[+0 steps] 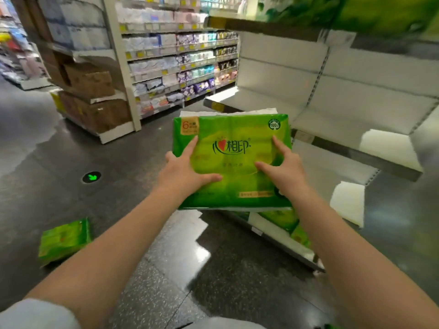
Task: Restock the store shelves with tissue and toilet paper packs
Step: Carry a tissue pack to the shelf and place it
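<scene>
A green tissue pack (pixel 234 138) with red and white lettering is held flat in front of me, between both hands. My left hand (pixel 184 167) grips its left edge, fingers spread on the top face. My right hand (pixel 283 166) grips its right side the same way. The pack hovers just before the white shelves (pixel 356 110) on the right, whose middle boards are bare. More green packs (pixel 287 222) lie on the bottom shelf under the held pack. Another green pack (pixel 64 239) lies on the dark floor at the lower left.
A stocked shelf unit (pixel 180 60) of small packs stands across the aisle. An end display with cardboard boxes (pixel 89 91) sits at the left. A green arrow marker (pixel 91 177) is on the glossy floor. Green packs fill the top right shelf (pixel 356 10).
</scene>
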